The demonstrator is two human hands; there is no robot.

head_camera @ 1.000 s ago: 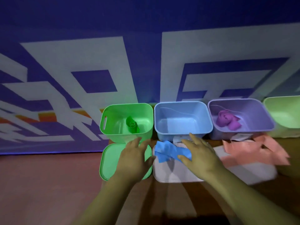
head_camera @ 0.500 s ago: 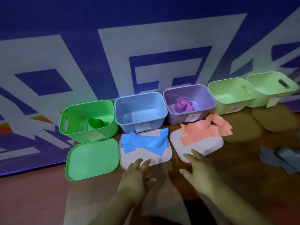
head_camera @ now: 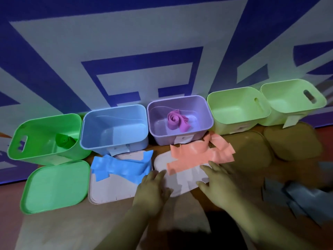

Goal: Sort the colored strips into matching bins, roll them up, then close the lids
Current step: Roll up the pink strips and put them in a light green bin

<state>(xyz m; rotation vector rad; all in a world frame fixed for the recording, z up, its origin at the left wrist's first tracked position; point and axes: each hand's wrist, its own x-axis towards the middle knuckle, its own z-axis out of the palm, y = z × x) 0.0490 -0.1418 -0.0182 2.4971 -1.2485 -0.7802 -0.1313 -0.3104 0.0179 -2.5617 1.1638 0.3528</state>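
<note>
Five open bins line a patterned wall: green bin, blue bin, purple bin, two pale bins. In front, blue strips lie on one white lid, orange strips on the next lid, and grey strips on the table at right. A purple roll and a green roll sit in matching bins. The left hand and right hand are spread flat and empty at the orange strips' lid.

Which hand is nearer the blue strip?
Left. The left hand is just right of the blue strip; the right hand is farther right, by the orange strip.
</note>
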